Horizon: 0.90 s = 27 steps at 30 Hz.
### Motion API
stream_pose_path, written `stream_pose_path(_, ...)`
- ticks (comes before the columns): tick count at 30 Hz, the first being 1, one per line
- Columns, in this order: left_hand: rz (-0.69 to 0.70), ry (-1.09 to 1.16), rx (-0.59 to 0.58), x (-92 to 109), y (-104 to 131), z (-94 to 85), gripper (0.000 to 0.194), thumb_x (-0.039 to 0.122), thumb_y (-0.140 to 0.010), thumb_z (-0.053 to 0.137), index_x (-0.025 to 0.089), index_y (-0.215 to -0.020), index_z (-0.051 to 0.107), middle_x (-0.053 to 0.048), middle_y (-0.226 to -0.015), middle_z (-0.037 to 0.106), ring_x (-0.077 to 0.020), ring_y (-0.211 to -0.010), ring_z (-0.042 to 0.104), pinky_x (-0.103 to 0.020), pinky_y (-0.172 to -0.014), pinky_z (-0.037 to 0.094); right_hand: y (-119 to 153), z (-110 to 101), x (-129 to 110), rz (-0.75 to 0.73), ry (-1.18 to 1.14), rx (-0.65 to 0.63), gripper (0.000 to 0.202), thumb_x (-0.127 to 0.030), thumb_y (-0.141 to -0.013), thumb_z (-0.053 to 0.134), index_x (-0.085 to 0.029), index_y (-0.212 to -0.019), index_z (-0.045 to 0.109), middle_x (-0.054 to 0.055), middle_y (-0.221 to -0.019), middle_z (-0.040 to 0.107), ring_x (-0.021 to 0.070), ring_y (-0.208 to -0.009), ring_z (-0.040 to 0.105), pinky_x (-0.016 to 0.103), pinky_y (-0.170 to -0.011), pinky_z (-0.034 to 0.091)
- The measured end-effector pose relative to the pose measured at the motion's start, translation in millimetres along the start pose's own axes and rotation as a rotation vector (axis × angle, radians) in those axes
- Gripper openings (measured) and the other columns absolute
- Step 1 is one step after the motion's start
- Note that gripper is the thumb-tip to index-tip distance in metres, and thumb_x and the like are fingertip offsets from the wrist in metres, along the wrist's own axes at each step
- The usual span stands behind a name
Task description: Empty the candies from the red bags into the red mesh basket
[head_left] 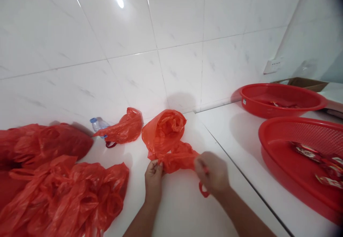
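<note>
A roll of red plastic bags [164, 131] lies on the white table close to the tiled wall. From it a bunched red plastic bag [178, 158] stretches toward me. My left hand [154, 174] pinches the edge of this bag between thumb and fingers, beside the roll. My right hand [213, 172], slightly blurred, is closed around the bag's other end. A red loop of plastic hangs below the right hand.
Piled red plastic bags [80, 197] cover the left side. A clear bottle with a blue cap [98, 124] lies partly under a crumpled red bag [128, 126]. On the right stand a red basin [284, 112] and a red basket [281, 165] holding small wrapped packets [308, 151]. A seam crosses the table.
</note>
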<state>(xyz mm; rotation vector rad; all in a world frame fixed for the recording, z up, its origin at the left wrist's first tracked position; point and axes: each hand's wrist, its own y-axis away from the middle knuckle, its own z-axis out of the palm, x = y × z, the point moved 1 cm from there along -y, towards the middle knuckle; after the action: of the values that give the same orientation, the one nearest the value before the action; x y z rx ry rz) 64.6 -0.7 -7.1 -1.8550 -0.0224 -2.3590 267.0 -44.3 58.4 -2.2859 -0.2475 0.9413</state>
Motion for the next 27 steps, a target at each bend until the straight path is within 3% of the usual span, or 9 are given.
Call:
stream_pose_path(3,0.011,0.016,-0.026,8,6,4.1,0.021,0.037,-0.080,0.062,0.019,-0.090,0.060,0.001,-0.078,0.062,-0.0138,-0.072,0.058,-0.028,-0.071,0.048,17,31,-22,-0.133,0.017,-0.216,0.026,-0.025,-0.088,0.043,-0.023,-0.066,0.058,0.004,-0.061,0.057,0.0166,-0.058,0.050,0.029,-0.056,0.036)
stream_pose_path(6,0.018,0.019,-0.093,21,15,10.3,0.018,0.034,-0.082,0.061,0.018,-0.090,0.062,0.000,-0.077,0.060,-0.0125,-0.072,0.055,-0.026,-0.072,0.046,18,51,-19,-0.125,0.070,-0.185,0.024,-0.014,-0.086,0.038,-0.021,-0.081,0.061,0.007,-0.076,0.062,0.0200,-0.069,0.054,0.032,-0.063,0.040)
stream_pose_path(10,-0.104,0.031,-0.294,34,29,21.8,0.019,0.034,-0.078,0.066,0.016,-0.083,0.065,-0.001,-0.072,0.059,-0.0115,-0.066,0.050,-0.023,-0.065,0.042,14,53,-4,-0.076,0.002,-0.097,0.021,-0.009,-0.082,0.036,-0.019,-0.086,0.054,0.008,-0.080,0.059,0.0188,-0.067,0.053,0.030,-0.058,0.040)
stream_pose_path(14,-0.289,0.090,-0.482,41,46,33.1,0.020,0.034,-0.072,0.071,0.015,-0.071,0.065,0.000,-0.062,0.056,-0.0101,-0.058,0.046,-0.022,-0.058,0.039,13,51,4,0.025,-0.118,-0.323,0.012,-0.016,-0.084,0.041,-0.020,-0.087,0.052,0.003,-0.073,0.059,0.0164,-0.058,0.052,0.028,-0.052,0.037)
stream_pose_path(17,-0.430,0.144,-0.527,46,62,30.6,0.024,0.033,-0.065,0.076,0.014,-0.061,0.063,0.002,-0.054,0.052,-0.0077,-0.050,0.042,-0.021,-0.052,0.037,7,46,8,0.139,-0.034,-0.403,0.015,-0.016,-0.083,0.042,-0.018,-0.093,0.054,0.005,-0.082,0.063,0.0170,-0.066,0.058,0.027,-0.057,0.038)
stream_pose_path(20,-0.417,0.286,-0.412,54,65,13.5,0.023,0.034,-0.061,0.078,0.016,-0.062,0.064,0.001,-0.058,0.058,-0.0101,-0.054,0.050,-0.022,-0.054,0.042,-3,36,15,0.393,0.109,-0.342,0.022,-0.017,-0.081,0.043,-0.016,-0.101,0.054,0.009,-0.094,0.064,0.0182,-0.077,0.061,0.025,-0.060,0.039)
stream_pose_path(23,-0.331,0.362,-0.200,67,48,-10.2,0.017,0.032,-0.064,0.075,0.020,-0.072,0.067,-0.001,-0.072,0.066,-0.0138,-0.062,0.058,-0.024,-0.059,0.048,-12,24,20,0.648,0.151,-0.305,0.016,-0.025,-0.082,0.045,-0.018,-0.090,0.055,0.007,-0.083,0.065,0.0175,-0.072,0.062,0.024,-0.054,0.038)
stream_pose_path(25,-0.292,0.300,-0.073,76,34,-22.9,0.018,0.029,-0.064,0.074,0.020,-0.078,0.066,-0.002,-0.079,0.067,-0.0158,-0.067,0.061,-0.026,-0.062,0.050,-14,19,21,0.699,0.154,-0.301,0.016,-0.028,-0.080,0.046,-0.019,-0.088,0.056,0.005,-0.079,0.064,0.0176,-0.069,0.061,0.024,-0.051,0.037)
stream_pose_path(27,-0.152,0.125,0.073,87,27,-30.4,0.020,0.029,-0.068,0.071,0.020,-0.085,0.065,-0.002,-0.086,0.066,-0.0169,-0.077,0.062,-0.026,-0.067,0.051,-14,16,19,0.692,0.175,-0.297,0.023,-0.027,-0.078,0.048,-0.019,-0.099,0.057,0.005,-0.078,0.064,0.0182,-0.070,0.062,0.024,-0.050,0.037)
